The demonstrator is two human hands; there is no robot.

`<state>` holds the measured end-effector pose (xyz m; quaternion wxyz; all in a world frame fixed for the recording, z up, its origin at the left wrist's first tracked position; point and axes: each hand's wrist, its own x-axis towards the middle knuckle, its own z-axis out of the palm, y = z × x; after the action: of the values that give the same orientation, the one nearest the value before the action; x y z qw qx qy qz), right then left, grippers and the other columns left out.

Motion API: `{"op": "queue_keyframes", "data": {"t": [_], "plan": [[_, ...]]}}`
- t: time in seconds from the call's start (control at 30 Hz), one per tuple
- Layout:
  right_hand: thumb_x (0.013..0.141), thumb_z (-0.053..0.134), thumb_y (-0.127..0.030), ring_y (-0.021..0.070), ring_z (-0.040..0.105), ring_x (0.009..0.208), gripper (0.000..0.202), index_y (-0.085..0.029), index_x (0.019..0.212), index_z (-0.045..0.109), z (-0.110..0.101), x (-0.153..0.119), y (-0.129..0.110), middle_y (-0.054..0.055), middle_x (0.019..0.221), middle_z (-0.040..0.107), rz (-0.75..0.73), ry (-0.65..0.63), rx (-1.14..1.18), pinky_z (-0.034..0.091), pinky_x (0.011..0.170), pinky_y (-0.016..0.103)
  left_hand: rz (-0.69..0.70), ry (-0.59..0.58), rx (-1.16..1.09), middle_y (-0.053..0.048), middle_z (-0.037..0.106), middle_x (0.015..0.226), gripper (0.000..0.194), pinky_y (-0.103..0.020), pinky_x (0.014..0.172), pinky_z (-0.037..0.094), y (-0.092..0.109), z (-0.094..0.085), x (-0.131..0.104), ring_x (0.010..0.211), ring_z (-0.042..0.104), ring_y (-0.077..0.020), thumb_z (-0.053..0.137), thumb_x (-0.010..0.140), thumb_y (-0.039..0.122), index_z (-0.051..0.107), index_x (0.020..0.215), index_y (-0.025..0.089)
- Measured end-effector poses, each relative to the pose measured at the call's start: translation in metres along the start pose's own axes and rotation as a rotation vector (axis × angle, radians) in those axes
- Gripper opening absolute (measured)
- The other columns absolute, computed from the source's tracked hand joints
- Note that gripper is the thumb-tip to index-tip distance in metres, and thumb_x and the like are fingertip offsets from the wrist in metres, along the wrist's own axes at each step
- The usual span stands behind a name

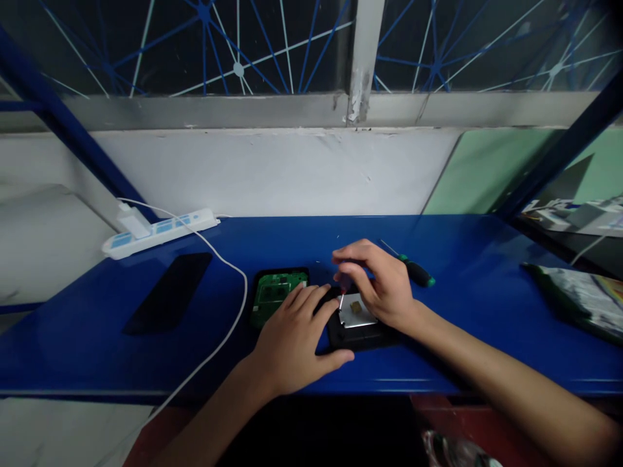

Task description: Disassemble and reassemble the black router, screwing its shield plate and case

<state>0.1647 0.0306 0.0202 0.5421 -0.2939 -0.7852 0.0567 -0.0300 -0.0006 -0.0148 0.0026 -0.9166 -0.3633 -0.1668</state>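
Note:
My right hand is closed around a small screwdriver, its handle mostly covered by the fingers. The thin shaft points down at the left edge of a silver metal plate with a brownish patch. That plate sits in a black plastic housing lying flat. With fingers spread, my left hand rests at the housing's left side, fingertips touching near the screwdriver tip. Partly under and behind it is a green circuit board in a second black shell.
A larger green-and-black screwdriver lies behind my right hand on the blue table. To the left are a black slab, a white power strip and a white cable. A plastic bag lies far right.

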Motion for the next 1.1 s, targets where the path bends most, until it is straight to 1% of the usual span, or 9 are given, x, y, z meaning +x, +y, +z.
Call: {"op": "queue_keyframes", "data": {"t": [0.1,0.27,0.47,0.6,0.77,0.9,0.97,1.1], "plan": [[0.098,0.055,-0.015,0.0095,0.069,0.073,0.014,-0.019,0.110,0.061,0.001,-0.001,-0.001,0.004,0.095,0.069,-0.006,0.006,-0.010,0.059,0.067,0.024,-0.008,0.000,-0.019,-0.016,0.057,0.139,0.069,-0.055,0.114,0.038,0.000,0.000,0.001,0.130,0.052,-0.0353,0.071,0.079,0.064,0.058,0.129,0.017],[0.098,0.055,-0.014,0.0060,0.067,0.064,0.016,-0.021,0.110,0.061,0.001,-0.003,-0.002,0.003,0.096,0.067,0.023,0.004,0.001,0.058,0.063,0.023,-0.021,-0.009,-0.040,-0.013,0.055,0.142,0.070,-0.054,0.116,0.035,-0.001,0.000,0.001,0.132,0.050,-0.0339,0.067,0.082,0.066,0.055,0.133,0.020],[0.098,0.054,-0.016,0.0087,0.069,0.066,0.017,-0.024,0.111,0.060,0.003,-0.005,-0.001,0.002,0.097,0.068,0.042,0.020,-0.018,0.060,0.064,0.026,-0.017,-0.017,-0.041,-0.014,0.054,0.143,0.069,-0.054,0.115,0.036,0.000,0.000,0.001,0.133,0.050,-0.0343,0.066,0.083,0.066,0.054,0.132,0.020],[0.098,0.053,-0.016,0.0085,0.069,0.064,0.018,-0.025,0.112,0.060,0.003,-0.008,0.000,0.002,0.099,0.068,0.062,0.025,-0.017,0.060,0.063,0.026,-0.018,-0.013,-0.034,-0.014,0.054,0.143,0.069,-0.055,0.115,0.036,0.000,0.000,0.001,0.132,0.050,-0.0354,0.065,0.083,0.066,0.055,0.132,0.019],[0.098,0.054,-0.015,0.0081,0.069,0.066,0.020,-0.027,0.113,0.059,0.002,-0.010,0.001,0.001,0.101,0.068,0.086,0.044,0.003,0.060,0.064,0.025,-0.017,-0.013,-0.048,-0.014,0.055,0.142,0.069,-0.053,0.116,0.034,0.000,0.000,0.000,0.132,0.050,-0.0340,0.066,0.083,0.067,0.056,0.132,0.019],[0.098,0.054,-0.016,0.0080,0.069,0.066,0.018,-0.026,0.112,0.059,0.003,-0.010,0.001,0.001,0.101,0.068,0.088,0.032,0.007,0.060,0.065,0.026,-0.022,-0.014,-0.048,-0.014,0.055,0.141,0.069,-0.053,0.116,0.035,0.000,0.000,0.000,0.132,0.050,-0.0338,0.066,0.082,0.067,0.056,0.131,0.019],[0.099,0.052,-0.016,0.0083,0.070,0.066,0.020,-0.026,0.115,0.057,0.004,-0.010,-0.001,0.002,0.103,0.069,0.115,0.019,0.032,0.060,0.064,0.026,-0.022,-0.011,-0.046,-0.014,0.055,0.142,0.069,-0.054,0.115,0.035,0.000,0.001,0.000,0.132,0.050,-0.0344,0.067,0.082,0.067,0.055,0.131,0.020],[0.101,0.045,-0.017,0.0097,0.072,0.072,0.023,-0.026,0.122,0.049,0.007,-0.011,-0.006,0.003,0.109,0.072,0.210,-0.005,0.158,0.060,0.060,0.025,-0.013,0.005,-0.040,-0.013,0.054,0.142,0.069,-0.055,0.114,0.036,-0.001,0.001,-0.001,0.132,0.050,-0.0351,0.064,0.083,0.068,0.053,0.133,0.021]]}}
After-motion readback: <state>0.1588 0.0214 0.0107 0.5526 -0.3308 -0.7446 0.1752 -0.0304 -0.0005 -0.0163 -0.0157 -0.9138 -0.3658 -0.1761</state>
